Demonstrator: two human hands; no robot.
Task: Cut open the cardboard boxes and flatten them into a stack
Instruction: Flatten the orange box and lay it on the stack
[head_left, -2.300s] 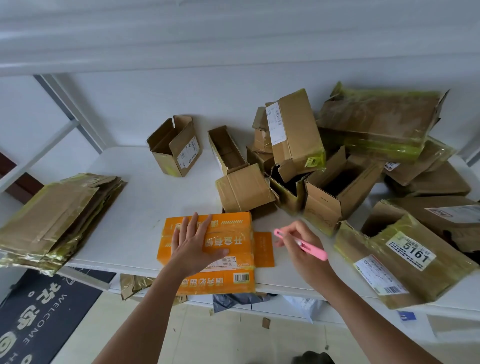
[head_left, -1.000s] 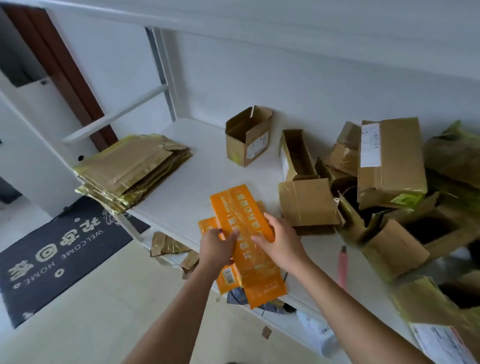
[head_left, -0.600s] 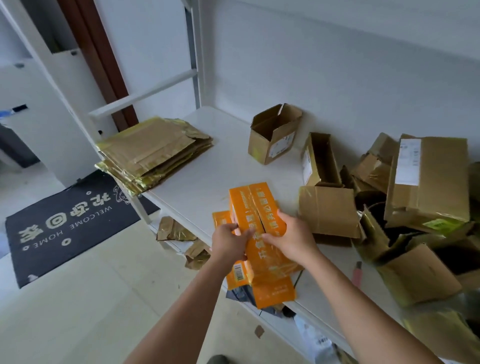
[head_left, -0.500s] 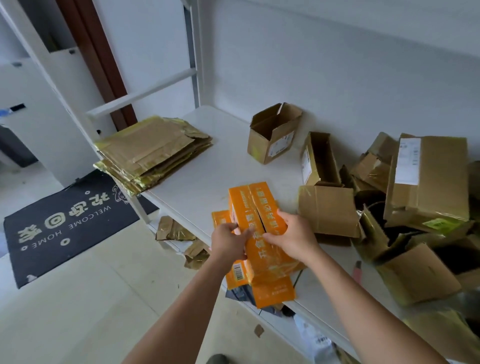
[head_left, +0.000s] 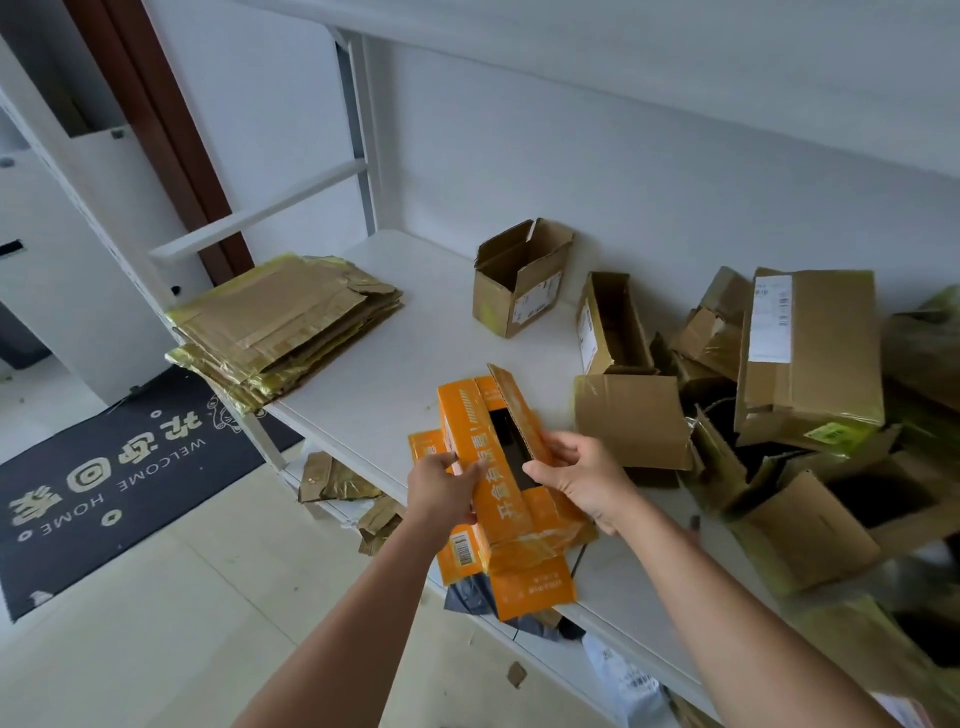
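Orange printed cardboard box (head_left: 498, 483), top flaps parted, held over the white counter (head_left: 395, 374) front edge. Left hand (head_left: 441, 491) grips its left side; right hand (head_left: 582, 480) grips the right flap. Flattened brown cardboard stack (head_left: 285, 322) lies left of it.

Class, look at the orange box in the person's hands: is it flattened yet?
Not yet. The orange box gapes open along its top seam, dark hollow visible, one flap raised.

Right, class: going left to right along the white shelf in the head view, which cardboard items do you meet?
Flattened cardboard stack → orange box held in both hands → open brown box by the wall → narrow open box → tall labelled box.
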